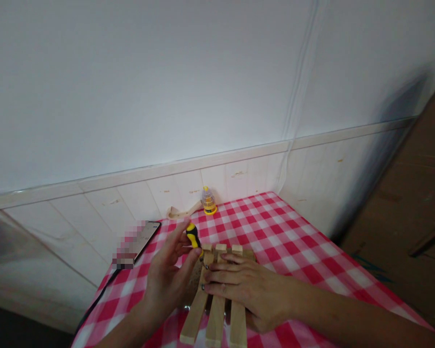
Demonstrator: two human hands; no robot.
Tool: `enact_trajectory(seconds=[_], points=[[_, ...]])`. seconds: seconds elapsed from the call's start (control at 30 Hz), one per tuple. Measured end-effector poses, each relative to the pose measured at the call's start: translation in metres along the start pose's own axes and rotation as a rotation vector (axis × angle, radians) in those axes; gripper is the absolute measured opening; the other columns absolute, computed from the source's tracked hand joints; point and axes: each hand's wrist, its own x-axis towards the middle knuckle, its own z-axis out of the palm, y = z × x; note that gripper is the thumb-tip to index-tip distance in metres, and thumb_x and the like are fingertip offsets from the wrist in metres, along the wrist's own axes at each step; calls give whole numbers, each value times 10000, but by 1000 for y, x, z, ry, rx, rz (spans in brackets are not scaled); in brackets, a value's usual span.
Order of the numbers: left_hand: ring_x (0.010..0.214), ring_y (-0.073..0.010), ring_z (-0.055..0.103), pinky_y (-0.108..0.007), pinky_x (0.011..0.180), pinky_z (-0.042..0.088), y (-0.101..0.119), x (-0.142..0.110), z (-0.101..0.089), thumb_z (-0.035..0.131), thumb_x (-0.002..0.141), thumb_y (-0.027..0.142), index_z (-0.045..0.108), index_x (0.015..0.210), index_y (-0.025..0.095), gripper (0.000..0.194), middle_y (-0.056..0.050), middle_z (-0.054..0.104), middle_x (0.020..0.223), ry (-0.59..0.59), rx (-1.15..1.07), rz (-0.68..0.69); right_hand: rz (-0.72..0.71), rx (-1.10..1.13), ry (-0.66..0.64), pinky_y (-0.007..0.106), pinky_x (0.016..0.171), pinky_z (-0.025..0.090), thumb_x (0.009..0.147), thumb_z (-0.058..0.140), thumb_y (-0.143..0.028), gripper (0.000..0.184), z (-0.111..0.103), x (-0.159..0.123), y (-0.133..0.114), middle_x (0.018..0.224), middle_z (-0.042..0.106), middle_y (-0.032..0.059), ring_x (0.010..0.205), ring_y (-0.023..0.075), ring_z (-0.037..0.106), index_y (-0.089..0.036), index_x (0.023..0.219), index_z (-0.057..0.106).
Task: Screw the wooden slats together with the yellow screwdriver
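Note:
My left hand [172,266] grips a yellow and black screwdriver [193,236] between thumb and fingers, tilted with its tip down toward a small dark screw [207,267]. That screw sits on the leftmost of three pale wooden slats [195,319], and a second screw [203,287] shows a little nearer to me. Flat across the slats lies my right hand [244,285], fingers stretched out toward the left one. Beneath the slats is a brownish board [193,285], mostly covered. Whether the screwdriver tip touches the screw I cannot tell.
A clear bit case with a yellow base [209,203] stands by the wall, beside a curved wooden piece [183,212]. A phone [147,239] with a black cable [101,295] lies at the left table edge. The red-and-white checked tablecloth [286,232] covers the table. Brown cardboard [398,203] stands at right.

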Motion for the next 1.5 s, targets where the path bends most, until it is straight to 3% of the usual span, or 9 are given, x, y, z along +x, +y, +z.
enact_trajectory(seconds=[0.2,0.37,0.7,1.07,1.5], points=[[942,-208,805,-289,775,695,-19,-11,7,821,919,387,624,1473,264,601,-76,786,1182,87,14,-31,-15,-33,9,455,1379,124,950,665,-326,688,2,0,1,1645,572,144,1587,259,450,-148,1599,522],[864,-214,817,-293,722,701,-24,-17,7,840,906,428,647,1449,243,605,-55,811,1026,133,38,-15,-11,-29,-3,438,1382,93,982,626,-347,663,-1,0,0,1658,558,137,1586,247,452,-148,1605,514],[976,-243,829,-337,815,718,-37,-26,-1,793,964,327,663,1411,223,477,-110,821,1166,88,139,150,3,10,-2,468,1370,151,913,695,-300,749,2,-1,1,1639,577,151,1570,265,477,-179,1624,496],[1087,-261,825,-312,826,713,-32,-29,-1,662,1056,275,530,1556,258,518,-128,808,1258,-37,52,129,-12,-13,3,425,1376,123,985,639,-312,640,-3,1,-2,1631,587,153,1572,233,474,-148,1594,530],[1170,-265,802,-320,872,707,-29,-28,-2,618,1087,307,478,1553,263,488,-142,790,1306,-114,-57,50,2,12,1,433,1379,118,984,659,-319,656,-1,0,-1,1648,570,139,1582,236,461,-173,1608,517]])
